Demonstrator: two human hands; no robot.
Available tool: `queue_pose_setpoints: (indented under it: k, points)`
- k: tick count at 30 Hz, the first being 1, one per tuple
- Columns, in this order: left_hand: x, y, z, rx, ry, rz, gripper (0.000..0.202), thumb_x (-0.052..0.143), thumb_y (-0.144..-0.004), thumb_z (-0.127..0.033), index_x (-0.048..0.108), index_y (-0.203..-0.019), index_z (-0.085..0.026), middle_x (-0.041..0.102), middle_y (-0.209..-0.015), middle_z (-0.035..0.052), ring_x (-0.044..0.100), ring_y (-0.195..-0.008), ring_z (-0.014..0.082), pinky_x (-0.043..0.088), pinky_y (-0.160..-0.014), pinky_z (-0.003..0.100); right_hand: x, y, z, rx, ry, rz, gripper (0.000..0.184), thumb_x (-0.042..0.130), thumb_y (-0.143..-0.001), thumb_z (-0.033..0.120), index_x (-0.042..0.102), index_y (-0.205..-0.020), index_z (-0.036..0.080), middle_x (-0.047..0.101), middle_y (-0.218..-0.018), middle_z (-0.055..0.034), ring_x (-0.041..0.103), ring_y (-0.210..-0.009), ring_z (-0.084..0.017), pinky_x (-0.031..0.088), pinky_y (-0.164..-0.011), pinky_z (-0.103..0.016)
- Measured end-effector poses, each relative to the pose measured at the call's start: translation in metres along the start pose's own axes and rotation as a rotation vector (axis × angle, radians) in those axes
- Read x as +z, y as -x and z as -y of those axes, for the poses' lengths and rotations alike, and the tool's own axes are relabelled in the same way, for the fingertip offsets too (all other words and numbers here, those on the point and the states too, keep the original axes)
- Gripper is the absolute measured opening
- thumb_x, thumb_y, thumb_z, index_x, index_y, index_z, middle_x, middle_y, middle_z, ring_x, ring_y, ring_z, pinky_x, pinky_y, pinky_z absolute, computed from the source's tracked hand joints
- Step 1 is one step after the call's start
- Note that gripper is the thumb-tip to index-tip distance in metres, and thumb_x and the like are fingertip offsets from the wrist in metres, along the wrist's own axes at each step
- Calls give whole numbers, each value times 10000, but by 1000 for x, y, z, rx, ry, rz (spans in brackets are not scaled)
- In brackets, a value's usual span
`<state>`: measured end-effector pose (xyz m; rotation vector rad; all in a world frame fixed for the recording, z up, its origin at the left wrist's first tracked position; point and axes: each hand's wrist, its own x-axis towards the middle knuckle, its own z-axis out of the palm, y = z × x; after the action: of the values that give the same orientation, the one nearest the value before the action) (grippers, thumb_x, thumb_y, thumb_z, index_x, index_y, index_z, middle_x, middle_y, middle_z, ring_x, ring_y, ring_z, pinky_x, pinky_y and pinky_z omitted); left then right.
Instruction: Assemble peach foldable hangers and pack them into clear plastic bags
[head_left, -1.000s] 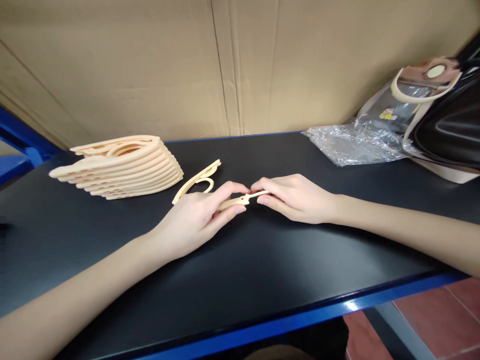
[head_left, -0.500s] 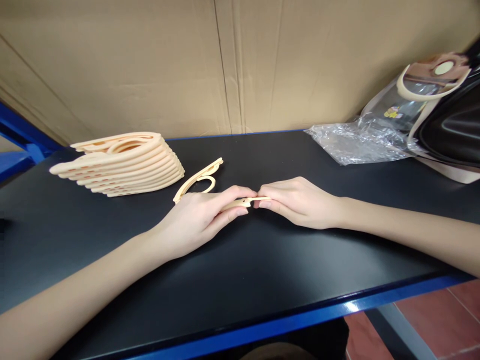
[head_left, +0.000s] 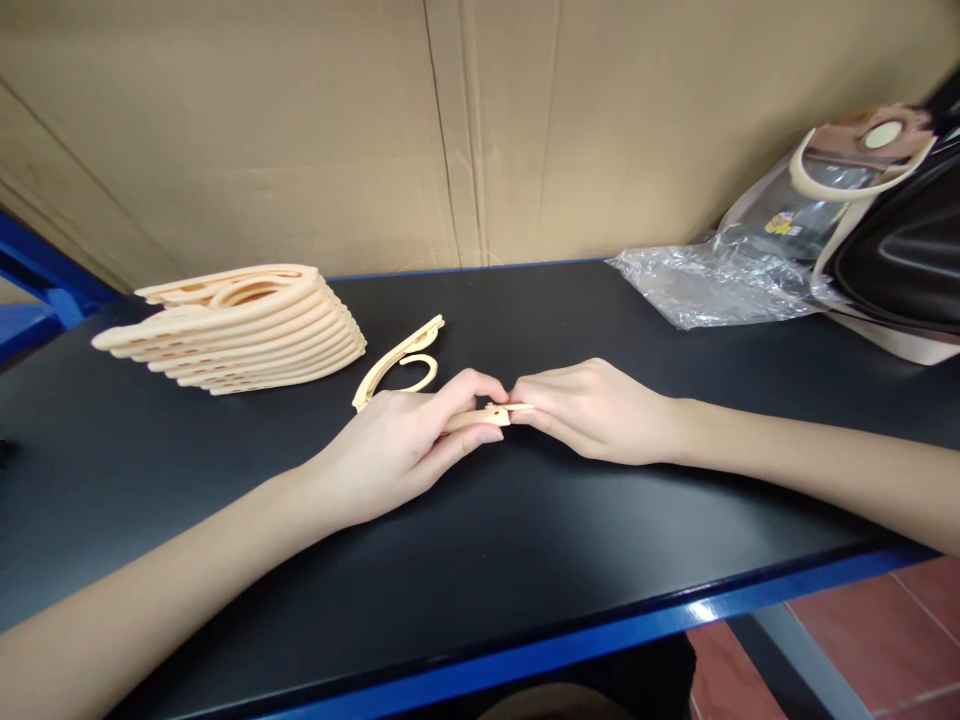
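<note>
A beige plastic folding hanger (head_left: 391, 357) is in my left hand (head_left: 401, 440), its one arm and round hook rising behind my knuckles. Fingers and thumb are closed around it, and a blunt end with a small dark hole pokes out between the fingertips. My right hand (head_left: 592, 410) pinches a thin flat beige piece (head_left: 519, 407) against that end. How the two parts join is hidden by the fingers. To the left, a stack of similar folded beige hangers (head_left: 247, 340) stands on the black tabletop (head_left: 480, 560).
Crumpled clear plastic (head_left: 712, 285) lies at the back right, beside a transparent bottle (head_left: 795, 205) with a brown lid and a black bag (head_left: 900, 255). Brown cardboard (head_left: 315, 130) walls the back. A blue rail (head_left: 600, 640) edges the front.
The hanger end has shifted slightly right and down, and less of the thin piece shows beyond my right fingertips. The hook behind my left hand has turned a little.
</note>
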<state>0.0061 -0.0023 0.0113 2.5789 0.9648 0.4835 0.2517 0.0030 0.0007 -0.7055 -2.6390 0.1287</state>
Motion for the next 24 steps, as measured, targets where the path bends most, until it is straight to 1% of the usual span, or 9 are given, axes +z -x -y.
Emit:
queue_pose_setpoints:
  k: [4, 9, 13, 17, 21, 24]
  points:
    - [-3, 0, -5, -46, -2, 7, 342, 384, -1046, -503, 539, -1234, -263, 750, -936, -21, 694, -750, 158, 488, -727, 258, 1, 1, -1, 53, -27, -10, 405, 269, -1093, 358, 582, -911, 177, 612, -774, 2, 495, -598, -111, 322, -552, -247]
    - [-4, 0, -6, -62, 6, 13, 337, 388, -1048, -491, 525, -1259, -267, 735, -867, -44, 669, -707, 145, 458, -693, 242, 1, 3, -2, 113, -62, -19, 428, 270, -1089, 415, 607, -962, 184, 647, -803, -9, 552, -639, -126, 341, -579, -254]
    - [-5, 0, -8, -49, 20, 6, 312, 399, -1050, -462, 522, -1256, -263, 709, -812, -56, 638, -662, 131, 441, -671, 232, 1, 4, -2, 124, -88, -34, 418, 290, -1085, 423, 611, -961, 187, 651, -815, -11, 562, -654, -128, 356, -602, -254]
    - [-6, 0, -8, -53, 31, 20, 283, 403, -1046, -447, 531, -1205, -251, 690, -762, -59, 615, -627, 129, 428, -644, 234, 0, 3, -1, 118, -107, -29, 406, 307, -1082, 419, 592, -900, 195, 623, -772, 7, 519, -620, -114, 343, -593, -244]
    - [-7, -4, -8, -48, 120, 12, 261, 417, -1030, -458, 506, -1125, -231, 692, -771, -52, 629, -666, 131, 446, -648, 231, -1, 2, -1, 122, -119, -28, 375, 322, -1076, 444, 559, -918, 200, 599, -774, 10, 505, -618, -114, 332, -584, -239]
    - [-7, -6, -8, -60, 159, 19, 242, 426, -1022, -453, 486, -1098, -231, 687, -801, -50, 636, -699, 133, 461, -670, 237, -1, 3, -1, 132, -119, -18, 381, 314, -1073, 466, 535, -905, 204, 572, -748, 18, 485, -598, -112, 323, -569, -234]
